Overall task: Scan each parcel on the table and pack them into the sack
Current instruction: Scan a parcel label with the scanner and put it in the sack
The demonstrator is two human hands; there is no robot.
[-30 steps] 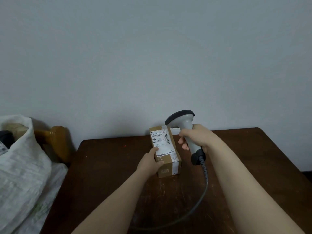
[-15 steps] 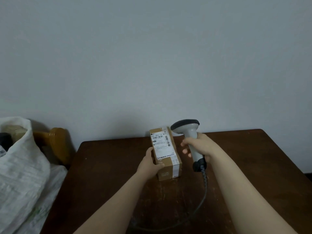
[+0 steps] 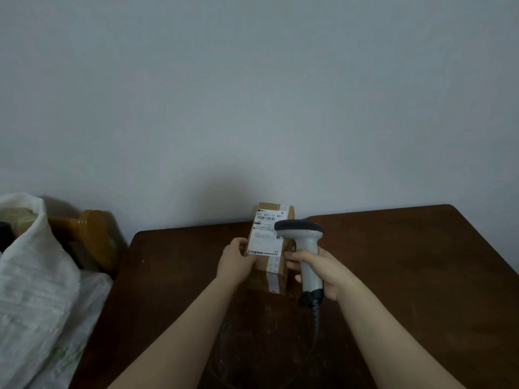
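A small brown cardboard parcel with a white shipping label stands near the back of the dark wooden table. My left hand grips its left side, thumb on the label's edge. My right hand grips the handle of a grey barcode scanner with a dark head, held upright just right of the parcel. The scanner's head overlaps the label's right edge. A white woven sack stands open at the left, off the table.
The scanner's dark cable trails down across the table toward me. A wooden chair back rises between the sack and the table. A plain grey wall runs right behind the table's rear edge.
The scanner has dropped lower and come closer to the parcel's right side. The parcel has turned a little under my left hand, so its label faces me more squarely.
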